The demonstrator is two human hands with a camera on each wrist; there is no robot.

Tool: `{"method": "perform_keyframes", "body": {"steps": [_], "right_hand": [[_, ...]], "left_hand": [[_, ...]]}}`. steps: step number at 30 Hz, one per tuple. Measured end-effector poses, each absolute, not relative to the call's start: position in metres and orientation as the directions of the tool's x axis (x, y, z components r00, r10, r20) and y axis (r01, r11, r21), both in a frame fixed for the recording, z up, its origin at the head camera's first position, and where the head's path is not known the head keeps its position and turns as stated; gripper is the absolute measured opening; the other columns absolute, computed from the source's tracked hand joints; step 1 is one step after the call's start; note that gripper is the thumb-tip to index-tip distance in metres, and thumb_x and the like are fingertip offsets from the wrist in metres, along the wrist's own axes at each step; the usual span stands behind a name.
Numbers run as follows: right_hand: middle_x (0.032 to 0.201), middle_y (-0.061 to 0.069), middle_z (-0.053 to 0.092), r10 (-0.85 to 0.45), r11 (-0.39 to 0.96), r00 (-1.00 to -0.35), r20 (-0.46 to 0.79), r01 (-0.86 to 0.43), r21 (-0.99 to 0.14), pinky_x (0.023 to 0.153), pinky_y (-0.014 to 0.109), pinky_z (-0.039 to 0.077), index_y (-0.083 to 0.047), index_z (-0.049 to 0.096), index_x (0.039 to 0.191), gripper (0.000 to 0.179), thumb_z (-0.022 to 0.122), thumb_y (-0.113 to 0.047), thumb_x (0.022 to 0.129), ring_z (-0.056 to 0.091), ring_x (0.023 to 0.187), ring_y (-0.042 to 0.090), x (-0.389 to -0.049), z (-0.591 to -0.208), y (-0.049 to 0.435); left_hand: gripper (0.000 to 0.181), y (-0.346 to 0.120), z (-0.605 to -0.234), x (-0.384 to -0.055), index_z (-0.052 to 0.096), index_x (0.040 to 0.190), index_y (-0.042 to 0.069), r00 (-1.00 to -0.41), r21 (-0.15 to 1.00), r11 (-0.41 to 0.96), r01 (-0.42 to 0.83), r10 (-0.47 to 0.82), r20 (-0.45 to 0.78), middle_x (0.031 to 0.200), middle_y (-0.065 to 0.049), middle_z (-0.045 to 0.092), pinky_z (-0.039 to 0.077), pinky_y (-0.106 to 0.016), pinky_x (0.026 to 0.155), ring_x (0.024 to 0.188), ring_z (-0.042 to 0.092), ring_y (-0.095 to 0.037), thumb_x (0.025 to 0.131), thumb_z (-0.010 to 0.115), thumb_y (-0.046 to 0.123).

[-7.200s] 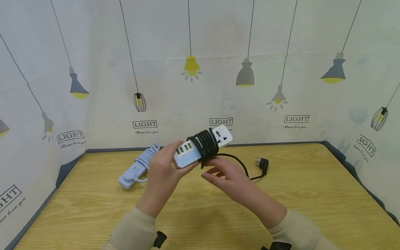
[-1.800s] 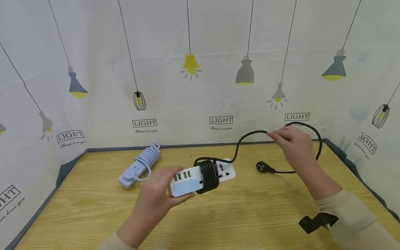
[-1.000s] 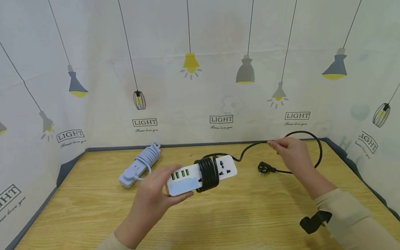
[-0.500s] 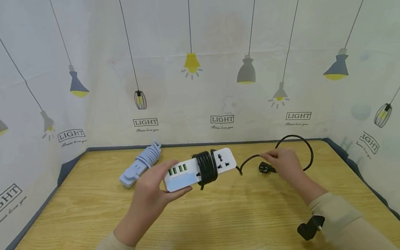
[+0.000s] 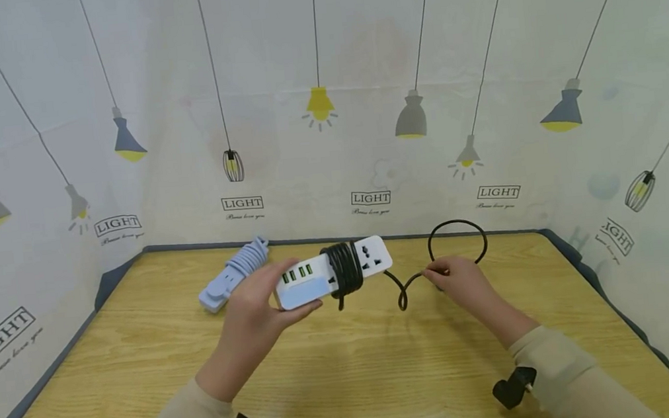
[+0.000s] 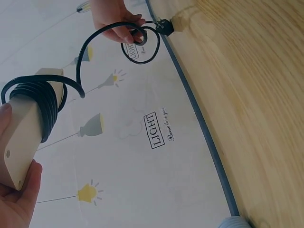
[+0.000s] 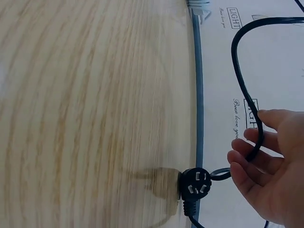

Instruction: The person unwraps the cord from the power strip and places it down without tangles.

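Observation:
My left hand (image 5: pixel 253 306) grips the left end of a white power strip (image 5: pixel 308 289) with USB ports and sockets, held above the table. A black cord (image 5: pixel 345 268) is wound several times round its middle. My right hand (image 5: pixel 460 284) pinches the loose run of that cord between thumb and fingers, as the right wrist view shows; its cord (image 7: pixel 244 88) arches away toward the strip. The slack makes a small twist between the hands and a larger loop behind the right hand. The black plug (image 7: pixel 194 184) is near the table, hidden behind the hand in the head view.
A pale blue power strip (image 5: pixel 222 290) with its own cord coiled round it lies at the back left of the wooden table (image 5: pixel 327 395). A wall covering (image 5: pixel 281 140) with printed lamps rises behind the table's dark edge.
Earlier my right hand was beneath the coil, then drew cord out rightward. Over the last second it came left and slightly lower, slackening the cord. The left hand tilted the strip's right end up.

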State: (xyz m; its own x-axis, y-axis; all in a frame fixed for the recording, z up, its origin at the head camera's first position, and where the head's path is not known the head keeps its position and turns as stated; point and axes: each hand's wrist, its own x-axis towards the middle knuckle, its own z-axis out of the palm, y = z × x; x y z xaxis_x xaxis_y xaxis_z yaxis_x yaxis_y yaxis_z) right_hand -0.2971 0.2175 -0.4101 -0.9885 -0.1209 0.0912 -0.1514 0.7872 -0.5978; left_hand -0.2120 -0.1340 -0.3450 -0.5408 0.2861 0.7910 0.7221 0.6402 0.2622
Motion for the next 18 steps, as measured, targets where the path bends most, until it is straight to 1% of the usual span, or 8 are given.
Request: {"method": "perform_keyframes", "body": {"steps": [3,6,9,11,14,18], "right_hand": [[0.112,0.012,0.067,-0.145,0.779,-0.985,0.097,-0.175,-0.602,0.077,0.043,0.053,-0.004,0.069,0.116,0.032,0.06,-0.028,0.098,0.064,0.098,0.029,-0.295,-0.41,0.215],[0.122,0.016,0.063,-0.166,0.773,-0.98,0.108,-0.197,-0.603,0.084,0.047,0.051,-0.003,0.065,0.123,0.036,0.058,-0.028,0.099,0.06,0.108,0.034,-0.293,-0.408,0.213],[0.128,0.019,0.059,-0.178,0.773,-0.976,0.123,-0.216,-0.596,0.081,0.046,0.051,-0.002,0.059,0.132,0.042,0.058,-0.029,0.099,0.061,0.103,0.032,-0.29,-0.405,0.211],[0.13,0.019,0.057,-0.181,0.772,-0.973,0.141,-0.229,-0.592,0.076,0.044,0.051,-0.003,0.056,0.135,0.044,0.058,-0.029,0.099,0.061,0.098,0.029,-0.287,-0.403,0.209],[0.124,0.017,0.06,-0.188,0.769,-0.97,0.155,-0.243,-0.591,0.07,0.041,0.05,-0.004,0.056,0.135,0.043,0.057,-0.028,0.099,0.06,0.09,0.024,-0.284,-0.399,0.207],[0.12,0.012,0.06,-0.182,0.754,-0.971,0.154,-0.239,-0.612,0.069,0.038,0.049,-0.007,0.057,0.134,0.04,0.056,-0.028,0.1,0.059,0.091,0.022,-0.277,-0.392,0.202]], "left_hand": [[0.068,-0.133,-0.345,-0.213,0.064,0.116,-0.002,-0.543,0.264,0.642,0.72,0.283,0.791,0.107,-0.013,0.069,0.054,-0.039,0.081,0.098,0.065,-0.026,0.06,0.095,0.02],[0.068,-0.133,-0.345,-0.215,0.064,0.117,-0.002,-0.547,0.265,0.648,0.714,0.28,0.789,0.107,-0.013,0.069,0.054,-0.039,0.08,0.098,0.065,-0.026,0.06,0.094,0.02],[0.068,-0.132,-0.345,-0.217,0.063,0.117,-0.002,-0.553,0.269,0.652,0.709,0.276,0.786,0.108,-0.013,0.069,0.054,-0.039,0.081,0.098,0.065,-0.026,0.061,0.094,0.02],[0.068,-0.132,-0.345,-0.218,0.063,0.118,-0.002,-0.558,0.276,0.652,0.706,0.272,0.784,0.109,-0.013,0.068,0.054,-0.038,0.082,0.099,0.065,-0.026,0.061,0.094,0.018],[0.067,-0.131,-0.344,-0.22,0.063,0.119,-0.002,-0.565,0.286,0.652,0.702,0.266,0.781,0.111,-0.013,0.068,0.053,-0.038,0.083,0.1,0.064,-0.026,0.062,0.093,0.017],[0.066,-0.13,-0.344,-0.222,0.063,0.119,-0.001,-0.57,0.295,0.654,0.697,0.255,0.781,0.111,-0.012,0.068,0.053,-0.038,0.081,0.099,0.064,-0.025,0.063,0.093,0.016]]}}
